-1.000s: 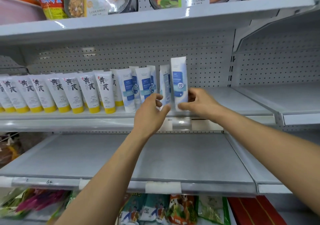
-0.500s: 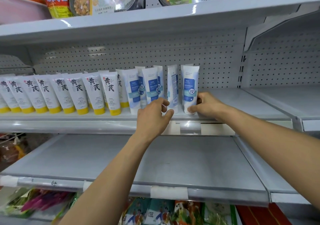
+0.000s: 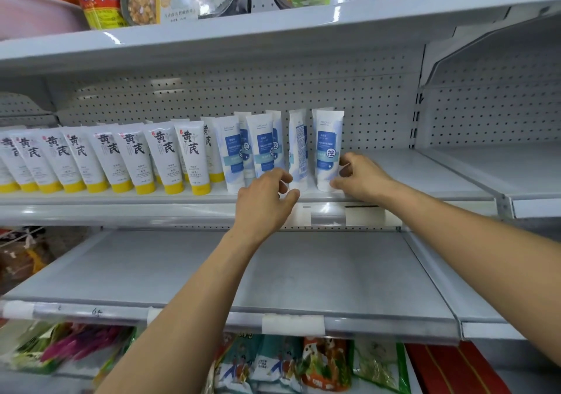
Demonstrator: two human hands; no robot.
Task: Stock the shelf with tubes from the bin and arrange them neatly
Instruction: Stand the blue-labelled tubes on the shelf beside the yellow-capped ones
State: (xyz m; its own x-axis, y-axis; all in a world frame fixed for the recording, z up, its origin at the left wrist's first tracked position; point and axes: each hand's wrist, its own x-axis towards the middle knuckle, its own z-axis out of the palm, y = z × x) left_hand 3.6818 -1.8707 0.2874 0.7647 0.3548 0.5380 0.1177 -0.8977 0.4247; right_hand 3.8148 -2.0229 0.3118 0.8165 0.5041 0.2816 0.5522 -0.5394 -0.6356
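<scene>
Now that the blue-label tube point(image 3: 329, 147) has come down onto the shelf point(image 3: 425, 175) at centre frame, right hand point(image 3: 361, 178) curled round its base, left hand point(image 3: 267, 199) curls by the side-on tube point(image 3: 299, 147), grip unclear, so the row grows, straightening pending

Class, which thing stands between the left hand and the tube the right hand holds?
Head view: one sideways-turned tube stands between the left hand and the front-facing tube the right hand grips.
</scene>
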